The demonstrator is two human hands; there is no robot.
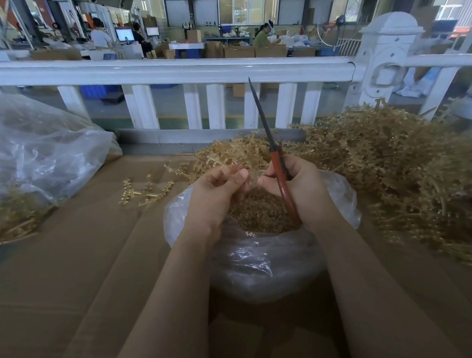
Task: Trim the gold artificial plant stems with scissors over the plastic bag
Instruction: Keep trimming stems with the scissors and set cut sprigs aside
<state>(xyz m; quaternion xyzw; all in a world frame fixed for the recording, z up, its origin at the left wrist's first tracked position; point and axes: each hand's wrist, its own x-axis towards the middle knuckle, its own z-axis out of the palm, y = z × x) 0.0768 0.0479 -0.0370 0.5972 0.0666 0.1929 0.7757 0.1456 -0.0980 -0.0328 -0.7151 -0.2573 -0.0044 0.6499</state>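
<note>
Gripping the red handles of a pair of scissors (278,166), the right hand (296,188) has its fingers curled round them, and the dark blades, closed together, point up and away toward the white railing (172,71). The left hand (219,192) is just beside it, thumb and fingers pinched on a thin pale piece that is too blurred to make out; the fingertips of the two hands almost meet. Both hands are held over the open mouth of a clear plastic bag (262,261), crinkled and glossy, which sits on the cardboard sheet (79,254) between the forearms. Inside it lies a heap of small gold-brown trimmings (257,213), grainy and crumb-like.

Behind and to the right of the bag, a large pile of gold artificial plant stems (384,168) spreads over the surface, wiry and bristling with tiny knobbed leaves. A few loose gold sprigs (145,190) lie flat on the cardboard to the left of the bag. Further left, a second, larger clear bag (38,148) slumps on its side, with more gold stems showing at its lower edge.

The cardboard is plain brown and creased along its folds. Beyond the railing, a workshop floor holds cartons, screens and seated people; no writing there is legible.
</note>
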